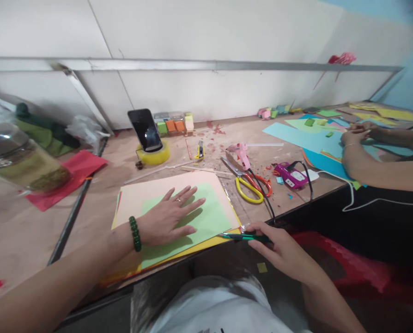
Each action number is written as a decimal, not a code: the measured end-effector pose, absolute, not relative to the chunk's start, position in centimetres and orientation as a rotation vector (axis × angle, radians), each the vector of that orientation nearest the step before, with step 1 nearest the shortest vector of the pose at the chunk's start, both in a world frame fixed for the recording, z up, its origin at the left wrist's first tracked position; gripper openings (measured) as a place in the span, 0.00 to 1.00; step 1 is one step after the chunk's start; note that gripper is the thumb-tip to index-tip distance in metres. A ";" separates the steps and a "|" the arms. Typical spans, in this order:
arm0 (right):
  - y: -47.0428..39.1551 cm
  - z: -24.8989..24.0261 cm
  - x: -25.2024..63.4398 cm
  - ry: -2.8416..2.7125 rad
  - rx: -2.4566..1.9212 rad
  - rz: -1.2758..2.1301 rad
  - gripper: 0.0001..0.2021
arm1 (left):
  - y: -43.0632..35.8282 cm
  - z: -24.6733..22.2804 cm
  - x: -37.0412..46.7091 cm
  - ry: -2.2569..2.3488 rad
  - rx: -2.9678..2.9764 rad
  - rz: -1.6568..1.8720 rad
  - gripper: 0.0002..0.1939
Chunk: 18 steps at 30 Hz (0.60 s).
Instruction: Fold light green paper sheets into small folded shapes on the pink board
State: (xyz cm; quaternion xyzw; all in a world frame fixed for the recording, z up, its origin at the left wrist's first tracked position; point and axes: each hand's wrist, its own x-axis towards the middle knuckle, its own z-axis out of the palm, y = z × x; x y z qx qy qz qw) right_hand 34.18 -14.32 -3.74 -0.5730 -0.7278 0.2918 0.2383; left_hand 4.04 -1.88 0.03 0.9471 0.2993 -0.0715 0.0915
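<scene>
White wall panels are being met by the back edge of a brown worktop. Along the middle of the worktop's front edge, layered paper is being kept flat: a pale pink sheet is being partly covered by a light green sheet, and a yellow sheet is being exposed beneath them along the front. On the green sheet, pressure is being applied by the left hand, palm down, its fingers being spread open with nothing gripped. At the layers' front right corner, a slim green-and-black tool is being gripped between the closed fingers of the right hand, its tip being pointed leftward at the yellow sheet; its exact kind cannot be told.

Toward the back edge, a smartphone is being propped up on a roll of yellow tape. Right of the sheets, scissors with one yellow and one orange handle are being neighboured by a pink glue gun. Near the left end, a red sheet is being overlapped by a jar. Toward the right end, a co-worker's hands are being held over blue paper; whether anything is being gripped there cannot be told.
</scene>
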 end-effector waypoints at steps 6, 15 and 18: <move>-14.6 -3.5 33.7 -2.006 -1.589 0.791 0.11 | -2.1 -1.1 2.0 0.941 2.801 -0.240 0.39; -14.9 -3.8 32.6 -2.036 -1.521 0.748 0.09 | -2.3 -1.1 2.2 0.951 2.796 -0.225 0.39; -15.0 -3.7 32.4 -2.035 -1.502 0.738 0.10 | -2.4 -1.0 2.2 0.959 2.784 -0.228 0.39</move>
